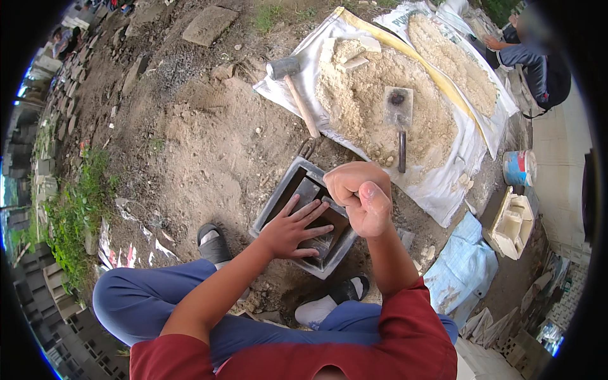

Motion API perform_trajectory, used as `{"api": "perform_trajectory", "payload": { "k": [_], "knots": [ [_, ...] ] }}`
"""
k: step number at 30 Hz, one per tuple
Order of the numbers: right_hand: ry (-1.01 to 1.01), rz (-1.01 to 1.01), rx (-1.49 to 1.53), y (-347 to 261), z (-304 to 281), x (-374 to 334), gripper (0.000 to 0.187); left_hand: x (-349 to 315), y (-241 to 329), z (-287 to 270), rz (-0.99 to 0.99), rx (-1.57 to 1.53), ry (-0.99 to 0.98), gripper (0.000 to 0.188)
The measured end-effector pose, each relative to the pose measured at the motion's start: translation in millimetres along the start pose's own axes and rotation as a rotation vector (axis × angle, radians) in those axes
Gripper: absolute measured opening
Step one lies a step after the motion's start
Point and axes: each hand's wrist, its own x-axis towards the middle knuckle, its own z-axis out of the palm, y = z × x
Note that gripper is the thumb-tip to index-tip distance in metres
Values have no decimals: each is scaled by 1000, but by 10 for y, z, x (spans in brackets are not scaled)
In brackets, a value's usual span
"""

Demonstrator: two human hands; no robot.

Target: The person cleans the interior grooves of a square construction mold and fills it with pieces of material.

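Note:
Between my feet sits a grey rectangular metal mould (290, 170), tilted to the right, with a loop handle (306, 149) at its far end. My left hand (294, 231) lies palm down with fingers spread over a dark metal piece (307, 189) inside the mould. My right hand (361, 196) is closed in a fist above the mould's right side. Whatever the fist may hold is hidden. Beyond it, a trowel (398, 109) with a dark handle lies on a heap of pale sandy material (354, 82).
The heap rests on white sacks (437, 199). A mallet (301, 104) lies at their left edge. To the right are a paint bucket (519, 168), a cream block (513, 221) and a blue sack (462, 259). Another person (529, 60) sits at the far right.

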Motion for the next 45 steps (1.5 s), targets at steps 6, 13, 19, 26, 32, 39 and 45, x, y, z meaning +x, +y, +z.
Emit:
{"api": "perform_trajectory", "payload": {
  "k": [6, 13, 19, 26, 32, 39, 45],
  "knots": [
    [7, 76, -50, 540, -24, -191, 57, 49, 33, 47, 49, 19, 34, 69],
    [138, 163, 88, 185, 98, -144, 48, -47, 64, 85, 75, 77, 93, 65],
    [134, 111, 31, 469, 20, -233, 53, -65, 115, 110, 101, 96, 117, 64],
    [62, 191, -3, 182, 167, -221, 52, -173, 96, 118, 81, 94, 151, 66],
    [86, 184, -46, 381, 29, -465, 55, -96, 156, 118, 78, 96, 155, 65],
    [11, 244, 5, -58, -44, -451, 53, -160, 103, 224, 0, 103, 189, 70],
    [62, 250, -117, 153, -234, -780, 55, 18, 171, 256, 85, 156, 255, 74]
  ]
}}
